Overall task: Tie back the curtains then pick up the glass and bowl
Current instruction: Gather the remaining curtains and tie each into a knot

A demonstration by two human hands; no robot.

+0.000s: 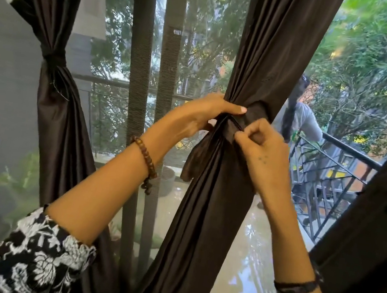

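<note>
A dark brown middle curtain [260, 55] hangs gathered in front of the window. A tie band [253, 116] of the same cloth wraps round it at mid height, with a loose end [193, 161] hanging down on the left. My left hand [205, 115] grips the gathered curtain and band from the left, thumb lying across the front. My right hand [262, 152] pinches the band's fabric just right of the thumb. A left curtain [49, 103] hangs tied back with its own band [53, 54]. No glass or bowl is in view.
A third dark curtain [377, 226] fills the right edge. Vertical window frame bars [137, 61] stand between the curtains. Outside are a wet balcony floor [248, 243], a black metal railing [330, 173], a person [296, 117] by it, and trees.
</note>
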